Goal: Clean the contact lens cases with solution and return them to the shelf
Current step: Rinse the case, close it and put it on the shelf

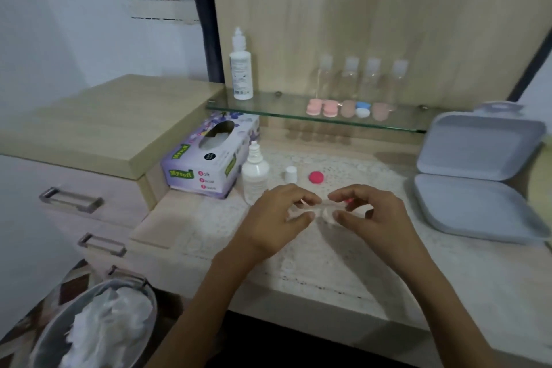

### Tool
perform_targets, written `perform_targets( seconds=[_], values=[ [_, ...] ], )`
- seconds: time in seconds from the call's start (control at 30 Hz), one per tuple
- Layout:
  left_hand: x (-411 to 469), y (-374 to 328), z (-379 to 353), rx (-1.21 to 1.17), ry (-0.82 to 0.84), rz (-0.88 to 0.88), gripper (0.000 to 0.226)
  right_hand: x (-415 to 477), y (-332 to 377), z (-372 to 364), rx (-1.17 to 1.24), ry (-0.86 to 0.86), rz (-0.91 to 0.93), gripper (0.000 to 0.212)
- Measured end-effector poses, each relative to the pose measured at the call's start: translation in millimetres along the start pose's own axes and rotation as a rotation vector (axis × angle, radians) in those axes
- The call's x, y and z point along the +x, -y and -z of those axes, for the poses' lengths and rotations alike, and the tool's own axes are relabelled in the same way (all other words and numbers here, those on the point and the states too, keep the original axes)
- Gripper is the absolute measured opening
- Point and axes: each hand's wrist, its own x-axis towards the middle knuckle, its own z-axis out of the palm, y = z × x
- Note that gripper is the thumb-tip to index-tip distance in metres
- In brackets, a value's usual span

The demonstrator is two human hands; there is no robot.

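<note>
Over the lace mat (pixel 343 251), just right of the uncapped solution bottle (pixel 254 178), left hand (pixel 280 216) and right hand (pixel 369 213) meet with curled fingers, pinching 1 contact lens case (pixel 324 204) and a tissue wad (pixel 327 217) between them.

seemingly clear lens case (pixel 324 204), pink cap (pixel 316 178) lying just behind.

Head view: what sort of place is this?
Likely a home vanity or dressing counter: contact lens cases and a solution bottle on a glass shelf, a tissue box beside drawers.
</note>
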Motion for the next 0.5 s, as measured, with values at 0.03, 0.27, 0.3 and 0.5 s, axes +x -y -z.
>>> perform_targets(
  seconds=[0.03,0.27,0.3,0.5],
  values=[
    [4.1,-0.2,-7.0,0.027,0.017,0.003,0.023,-1.0,-6.0,5.2,-0.018,-0.003,-0.019,0.023],
    [15.7,-0.6,-30.4,0.204,0.066,0.038,0.039,-4.9,-30.2,16.2,-0.096,0.025,-0.084,0.033],
    [15.7,-0.7,-31.4,0.206,0.053,0.034,0.037,-5.5,-31.9,15.1,-0.087,0.027,-0.083,0.031],
    [14.0,-2.0,-34.7,0.193,0.022,0.020,0.035,-6.2,-39.9,10.2,-0.085,-0.009,-0.019,0.021]
  ],
)
